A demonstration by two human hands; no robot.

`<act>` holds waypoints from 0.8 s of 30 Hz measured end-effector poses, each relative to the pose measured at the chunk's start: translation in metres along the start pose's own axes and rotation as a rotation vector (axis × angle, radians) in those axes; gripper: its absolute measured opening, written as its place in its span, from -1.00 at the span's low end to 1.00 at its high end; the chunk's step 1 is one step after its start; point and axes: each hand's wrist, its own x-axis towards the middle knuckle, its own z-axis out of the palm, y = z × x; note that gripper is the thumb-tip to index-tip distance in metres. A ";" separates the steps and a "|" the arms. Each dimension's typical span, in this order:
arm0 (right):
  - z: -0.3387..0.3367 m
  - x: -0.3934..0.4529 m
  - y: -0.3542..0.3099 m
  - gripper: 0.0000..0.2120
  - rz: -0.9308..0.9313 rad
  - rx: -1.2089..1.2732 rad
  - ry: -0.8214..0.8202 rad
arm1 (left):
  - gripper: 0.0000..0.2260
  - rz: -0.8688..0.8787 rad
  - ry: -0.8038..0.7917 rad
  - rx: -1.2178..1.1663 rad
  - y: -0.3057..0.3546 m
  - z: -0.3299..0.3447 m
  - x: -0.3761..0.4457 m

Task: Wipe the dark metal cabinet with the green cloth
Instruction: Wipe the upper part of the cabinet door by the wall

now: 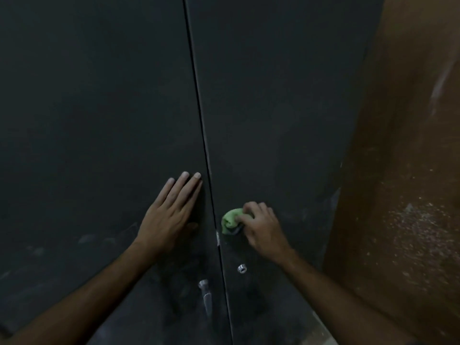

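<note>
Fingers of the right hand (261,226) are curled closed around the bunched green cloth (230,220), clamping it against the right door (273,108) of the dark metal cabinet (99,95). The cloth protrudes from the thumb side of the fist as a rounded green wad, with a small grey fold showing beneath it. It sits just right of the vertical seam (199,108) between the two doors, in the lower part of the door face. The back of the hand faces the camera; the forearm enters from the lower right.

Fingers of the left hand (169,217) are extended straight and held close together, laid flat on the left door (87,120). The fingertips (184,175) point upward; the index finger lies just beside the seam. The palm presses the metal and holds nothing. The forearm enters from the lower left.

Below the hands, a bright metal handle (206,293) is mounted on the left door near the seam, and a small round metal lock (242,268) is set in the right door, directly below the cloth. A pale chipped spot (217,237) marks the seam edge just left of the cloth. Faint dusty smears show on the lower left door. To the right of the cabinet stands a brown wall (410,170) with pale speckled patches.
</note>
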 end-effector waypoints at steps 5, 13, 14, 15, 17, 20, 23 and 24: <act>-0.012 0.055 0.006 -0.59 0.270 0.187 0.346 | -0.12 -0.074 -0.009 -0.010 0.012 -0.002 0.001; -0.024 0.016 0.098 -0.61 -0.220 -0.058 0.052 | -0.24 -0.326 0.069 -0.193 0.084 0.000 0.019; -0.036 0.021 0.118 -0.61 -0.151 -0.051 0.090 | -0.24 -0.354 0.076 -0.227 0.093 0.001 0.024; -0.050 0.028 0.138 -0.61 -0.075 -0.053 0.145 | -0.24 -0.381 0.081 -0.258 0.101 0.001 0.029; -0.078 0.050 0.177 -0.60 0.084 -0.055 0.266 | -0.23 -0.438 0.081 -0.296 0.114 0.003 0.038; -0.103 0.068 0.217 -0.55 0.287 -0.030 0.389 | -0.20 -0.504 0.066 -0.294 0.124 0.006 0.044; -0.087 0.032 0.231 -0.58 0.457 0.032 0.405 | -0.18 -0.512 0.045 -0.274 0.128 0.007 0.043; -0.077 0.008 0.232 -0.61 0.526 0.055 0.331 | -0.18 -0.515 0.036 -0.268 0.128 0.006 0.043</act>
